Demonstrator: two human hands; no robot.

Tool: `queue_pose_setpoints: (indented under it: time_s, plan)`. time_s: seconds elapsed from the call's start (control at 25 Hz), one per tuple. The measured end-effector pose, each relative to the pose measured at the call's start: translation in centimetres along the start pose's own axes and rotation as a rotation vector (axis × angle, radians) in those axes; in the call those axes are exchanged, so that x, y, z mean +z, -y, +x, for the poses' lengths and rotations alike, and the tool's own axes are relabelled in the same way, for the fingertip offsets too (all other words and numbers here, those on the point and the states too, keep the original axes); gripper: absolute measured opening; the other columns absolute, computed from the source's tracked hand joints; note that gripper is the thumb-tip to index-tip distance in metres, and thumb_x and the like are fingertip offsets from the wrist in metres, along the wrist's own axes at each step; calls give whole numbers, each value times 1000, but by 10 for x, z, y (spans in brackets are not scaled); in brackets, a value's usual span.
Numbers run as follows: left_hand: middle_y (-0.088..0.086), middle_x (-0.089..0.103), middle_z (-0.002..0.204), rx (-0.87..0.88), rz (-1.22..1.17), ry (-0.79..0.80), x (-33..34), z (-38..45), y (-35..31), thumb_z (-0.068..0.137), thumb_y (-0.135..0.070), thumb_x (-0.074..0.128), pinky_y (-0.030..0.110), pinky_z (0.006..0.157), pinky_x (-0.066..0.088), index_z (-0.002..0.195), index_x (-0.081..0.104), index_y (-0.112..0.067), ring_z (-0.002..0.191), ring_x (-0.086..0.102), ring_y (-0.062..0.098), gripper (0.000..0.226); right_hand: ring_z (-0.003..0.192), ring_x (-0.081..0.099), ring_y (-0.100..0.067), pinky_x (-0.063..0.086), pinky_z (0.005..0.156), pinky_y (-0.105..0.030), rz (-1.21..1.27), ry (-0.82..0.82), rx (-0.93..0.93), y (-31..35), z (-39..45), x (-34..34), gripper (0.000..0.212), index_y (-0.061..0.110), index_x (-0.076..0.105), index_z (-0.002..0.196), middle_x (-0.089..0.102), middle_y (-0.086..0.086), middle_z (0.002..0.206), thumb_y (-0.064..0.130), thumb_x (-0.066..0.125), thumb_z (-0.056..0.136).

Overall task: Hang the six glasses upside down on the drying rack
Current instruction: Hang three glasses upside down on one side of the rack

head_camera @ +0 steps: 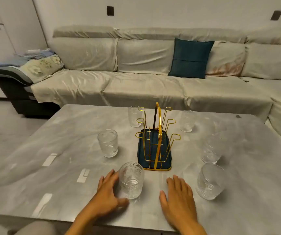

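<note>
Glass tumbler (pixel 131 180) upright, left hand (pixel 105 195) open against it; right hand (pixel 178 199) open, empty.

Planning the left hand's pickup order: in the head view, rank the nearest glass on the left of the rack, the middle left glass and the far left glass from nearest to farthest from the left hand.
From the left hand:
1. Near left glass, right beside the fingers.
2. Middle left glass, farther up the table.
3. Far left glass, behind the rack's hooks.

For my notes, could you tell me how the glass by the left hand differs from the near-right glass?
The glass by the left hand has the left hand at its side; the near-right glass stands alone, apart from the right hand. The first sits left of the rack, the second right. Both are clear, ribbed and upright.
</note>
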State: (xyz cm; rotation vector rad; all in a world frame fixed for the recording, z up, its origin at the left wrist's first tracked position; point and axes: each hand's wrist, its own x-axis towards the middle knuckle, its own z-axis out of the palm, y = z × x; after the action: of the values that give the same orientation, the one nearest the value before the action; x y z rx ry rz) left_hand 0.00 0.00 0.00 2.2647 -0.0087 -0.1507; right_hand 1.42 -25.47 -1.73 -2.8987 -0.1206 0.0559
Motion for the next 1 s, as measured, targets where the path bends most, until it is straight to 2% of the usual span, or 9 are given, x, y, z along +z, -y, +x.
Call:
queue_pose_setpoints:
  time_s: [0.04,0.12,0.2,0.28,0.4,0.56,0.76,0.92,1.0]
  plan:
    - [-10,27,155,31,-105,-43,3,0,-3,56,-49,83,42,118,20,142,28,-45,143,23,16,103,144,8,-22,5,115,-36,16,-42,-16,-1,4,-2,63,24,14,148,13,-4,159,53,18,92]
    - [-13,49,140,58,-289,-76,9,0,-8,50,-47,90,31,106,41,135,40,-43,127,46,7,100,145,-2,-19,0,115,-35,47,-86,-47,-1,12,-1,66,26,3,149,-2,2,160,55,18,92]
    - [-16,59,126,60,-373,-90,14,-1,-16,47,-47,92,19,93,48,126,46,-46,116,56,7,91,144,-11,-18,-6,114,-36,51,-77,-60,-3,17,2,69,31,-5,149,-12,7,158,61,15,90]
    - [-15,63,120,55,-430,-125,12,-4,-26,46,-46,92,18,84,52,118,51,-49,111,59,11,82,144,-7,-19,-3,114,-37,24,-66,-47,-6,20,5,70,34,-1,148,-7,6,160,65,12,87]
    - [-11,65,117,52,-459,-290,-12,-2,-47,45,-49,91,19,77,55,116,57,-41,108,61,14,79,142,14,-21,13,113,-39,-12,-111,-29,-11,30,2,69,35,14,147,15,4,159,65,13,86]
    - [-10,61,114,136,-337,-451,-78,7,-89,42,-50,92,13,67,53,119,55,-43,98,62,5,86,136,30,-23,27,105,-41,-53,-138,-40,-5,37,8,65,31,26,146,29,2,154,61,19,88]
    - [-20,59,100,243,-22,-471,-143,44,-149,46,-54,89,19,67,49,111,49,-43,87,58,-12,77,142,17,-22,17,110,-42,-79,-73,-24,-7,37,12,68,34,10,148,12,5,159,64,9,87]
    - [-8,57,113,297,151,-327,-132,69,-164,51,-50,88,19,73,49,122,54,-34,97,60,11,80,144,9,-20,12,111,-42,-71,-56,-26,-6,37,9,69,36,2,148,4,7,160,65,3,85]
    - [-7,55,117,329,203,-284,-119,77,-161,55,-47,88,24,79,50,126,54,-33,101,57,13,80,144,7,-20,12,111,-41,-70,-49,-31,-5,37,8,68,36,-1,148,1,7,160,64,4,86]
